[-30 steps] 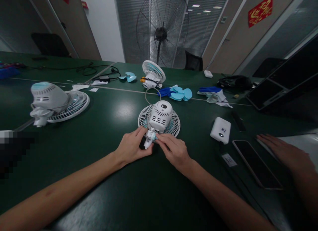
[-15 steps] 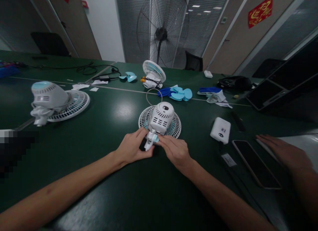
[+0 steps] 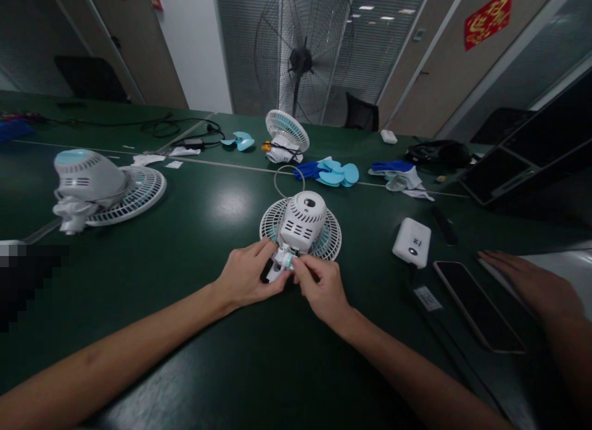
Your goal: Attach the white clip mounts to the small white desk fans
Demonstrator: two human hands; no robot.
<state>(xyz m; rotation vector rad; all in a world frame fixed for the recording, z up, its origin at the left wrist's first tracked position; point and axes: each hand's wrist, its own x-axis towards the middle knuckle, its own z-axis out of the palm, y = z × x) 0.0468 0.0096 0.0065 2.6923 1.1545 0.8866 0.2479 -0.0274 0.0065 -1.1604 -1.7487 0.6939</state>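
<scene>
A small white fan (image 3: 303,223) lies grille-down on the dark green table in front of me, its motor housing facing up. My left hand (image 3: 252,269) is closed around the white clip-like base of the fan from the left, thumb below and fingers above. At the right side of that base, my right hand (image 3: 321,285) pinches a light-blue knob (image 3: 289,261) between thumb and forefinger. The fingers partly cover both the base and the knob. A thin cable loops up behind the fan.
Another white fan (image 3: 92,186) lies to the left, and a third fan (image 3: 285,137) sits farther back. Light-blue fan blades (image 3: 338,173) rest on blue gloves. A white power bank (image 3: 411,242) and a phone (image 3: 478,305) lie right, beside another person's hand (image 3: 531,282).
My right hand has gone from extended fingers against the knob to a curled pinch on it. The left hand keeps its hold on the base.
</scene>
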